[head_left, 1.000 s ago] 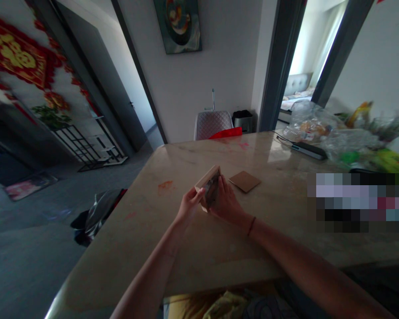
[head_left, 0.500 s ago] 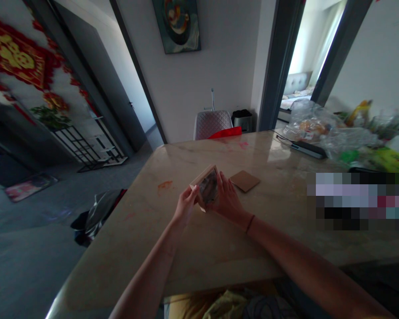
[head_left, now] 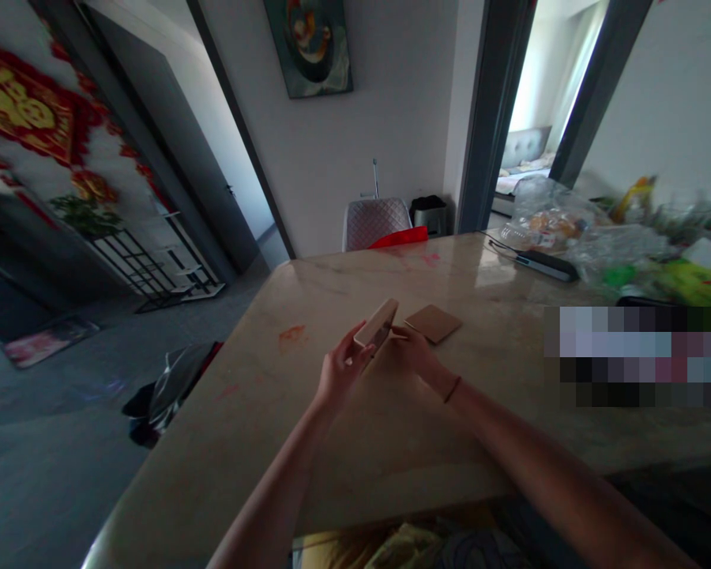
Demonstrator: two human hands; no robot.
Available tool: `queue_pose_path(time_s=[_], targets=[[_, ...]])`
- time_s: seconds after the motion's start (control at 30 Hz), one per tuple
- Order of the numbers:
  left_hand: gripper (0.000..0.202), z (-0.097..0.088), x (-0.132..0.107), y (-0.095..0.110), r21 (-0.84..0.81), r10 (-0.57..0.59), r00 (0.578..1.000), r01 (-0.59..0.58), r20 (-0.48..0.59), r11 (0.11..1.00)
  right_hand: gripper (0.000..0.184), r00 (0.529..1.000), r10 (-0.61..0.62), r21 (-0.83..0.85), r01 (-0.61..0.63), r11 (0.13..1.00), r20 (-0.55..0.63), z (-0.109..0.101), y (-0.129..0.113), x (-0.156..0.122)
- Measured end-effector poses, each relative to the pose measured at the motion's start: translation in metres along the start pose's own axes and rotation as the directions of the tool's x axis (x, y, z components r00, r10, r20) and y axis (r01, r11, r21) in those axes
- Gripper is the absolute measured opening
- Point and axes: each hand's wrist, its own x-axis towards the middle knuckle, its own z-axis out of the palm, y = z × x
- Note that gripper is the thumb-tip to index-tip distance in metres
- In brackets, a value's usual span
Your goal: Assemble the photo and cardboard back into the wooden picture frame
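Note:
A small pale wooden picture frame (head_left: 377,322) is held edge-on just above the marble table (head_left: 344,442). My left hand (head_left: 337,373) grips its near end with thumb and fingers closed. My right hand (head_left: 415,356) pinches the frame's right side, its fingers curled round it and a red cord at the wrist. A brown square cardboard piece (head_left: 433,322) lies flat on the table just right of the frame, untouched.
Plastic bags of food (head_left: 592,237) and a dark flat device (head_left: 542,265) crowd the table's far right. A quilted chair (head_left: 376,223) stands at the far edge, a bin (head_left: 430,212) beside it. A dark bundle (head_left: 174,387) lies on the floor, left.
The frame has turned from showing its picture side to edge-on and tilted flatter. My right hand has slid from behind the frame to its right side.

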Motion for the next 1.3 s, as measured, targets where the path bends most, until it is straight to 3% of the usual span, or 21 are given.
queue_pose_path(time_s=[0.13, 0.33, 0.4, 0.43, 0.47, 0.5, 0.53, 0.57, 0.6, 0.67, 0.73, 0.77, 0.83, 0.9, 0.93, 0.97, 1.03, 1.13, 1.17, 1.23, 1.3], targets=[[0.051, 0.0, -0.007, 0.012, 0.127, 0.067, 0.989, -0.084, 0.129, 0.988, 0.038, 0.971, 0.198, 0.187, -0.171, 0.967, -0.133, -0.029, 0.001, 0.017], [0.052, 0.008, -0.012, 0.013, 0.276, 0.213, 0.905, -0.326, 0.37, 0.904, 0.054, 0.915, 0.245, 0.226, -0.177, 0.958, -0.321, -0.073, -0.017, 0.036], [0.054, 0.011, -0.012, 0.01, 0.314, 0.233, 0.878, -0.381, 0.418, 0.87, 0.058, 0.883, 0.176, 0.141, -0.127, 0.982, -0.436, -0.082, -0.022, 0.036], [0.055, 0.012, -0.012, 0.008, 0.327, 0.236, 0.869, -0.397, 0.434, 0.858, 0.058, 0.907, 0.147, 0.081, -0.126, 0.989, -0.395, -0.084, -0.023, 0.035], [0.056, 0.013, -0.012, 0.007, 0.335, 0.237, 0.864, -0.405, 0.444, 0.85, 0.056, 0.955, 0.134, 0.029, -0.132, 0.991, -0.266, -0.084, -0.024, 0.033], [0.056, 0.013, -0.012, 0.006, 0.339, 0.238, 0.864, -0.407, 0.444, 0.848, 0.053, 0.991, 0.123, -0.003, -0.123, 0.992, -0.049, -0.083, -0.025, 0.031], [0.055, 0.013, -0.011, 0.004, 0.34, 0.237, 0.868, -0.403, 0.437, 0.85, 0.051, 0.988, 0.102, -0.024, -0.1, 0.995, 0.116, -0.081, -0.026, 0.03], [0.054, 0.013, -0.011, 0.003, 0.342, 0.235, 0.874, -0.395, 0.425, 0.852, 0.052, 0.985, 0.1, -0.052, -0.093, 0.994, 0.142, -0.078, -0.026, 0.028], [0.054, 0.013, -0.011, 0.003, 0.347, 0.231, 0.882, -0.386, 0.411, 0.855, 0.055, 0.994, 0.107, -0.084, -0.105, 0.991, 0.022, -0.075, -0.027, 0.027], [0.054, 0.013, -0.01, 0.001, 0.366, 0.228, 0.896, -0.372, 0.381, 0.853, 0.062, 0.955, 0.122, -0.108, -0.156, 0.982, -0.271, -0.072, -0.031, 0.025], [0.054, 0.012, -0.01, 0.0, 0.392, 0.237, 0.898, -0.383, 0.371, 0.837, 0.065, 0.921, 0.092, -0.106, -0.142, 0.984, -0.38, -0.072, -0.035, 0.024], [0.054, 0.012, -0.01, -0.001, 0.407, 0.244, 0.893, -0.398, 0.379, 0.822, 0.064, 0.942, 0.084, -0.088, -0.119, 0.989, -0.326, -0.073, -0.038, 0.023], [0.053, 0.011, -0.01, -0.002, 0.437, 0.254, 0.868, -0.444, 0.426, 0.783, 0.058, 0.994, 0.102, -0.006, -0.102, 0.995, -0.033, -0.078, -0.042, 0.022], [0.054, 0.012, -0.01, -0.003, 0.466, 0.26, 0.843, -0.487, 0.47, 0.738, 0.054, 0.974, 0.128, 0.092, -0.147, 0.985, 0.187, -0.085, -0.042, 0.024], [0.054, 0.012, -0.011, -0.004, 0.478, 0.265, 0.836, -0.503, 0.481, 0.72, 0.055, 0.981, 0.15, 0.137, -0.166, 0.976, 0.12, -0.09, -0.041, 0.027], [0.054, 0.013, -0.011, -0.005, 0.489, 0.27, 0.831, -0.515, 0.486, 0.704, 0.056, 0.987, 0.155, 0.159, -0.147, 0.976, -0.036, -0.094, -0.038, 0.03], [0.054, 0.014, -0.011, -0.006, 0.506, 0.281, 0.826, -0.53, 0.489, 0.68, 0.058, 0.952, 0.097, 0.102, -0.07, 0.992, -0.291, -0.102, -0.033, 0.035], [0.052, 0.014, -0.011, -0.007, 0.514, 0.28, 0.814, -0.548, 0.509, 0.66, 0.069, 0.909, 0.067, -0.015, -0.08, 0.997, -0.412, -0.103, -0.027, 0.036], [0.052, 0.014, -0.011, -0.007, 0.521, 0.277, 0.819, -0.543, 0.503, 0.659, 0.074, 0.923, 0.066, -0.041, -0.088, 0.995, -0.38, -0.099, -0.026, 0.034], [0.057, 0.013, -0.012, -0.006, 0.541, 0.277, 0.841, -0.517, 0.464, 0.664, 0.075, 0.992, 0.096, -0.07, -0.102, 0.992, -0.08, -0.088, -0.027, 0.026], [0.061, 0.012, -0.012, -0.004, 0.557, 0.276, 0.861, -0.491, 0.427, 0.67, 0.067, 0.96, 0.128, -0.084, -0.11, 0.99, 0.25, -0.076, -0.03, 0.018]])
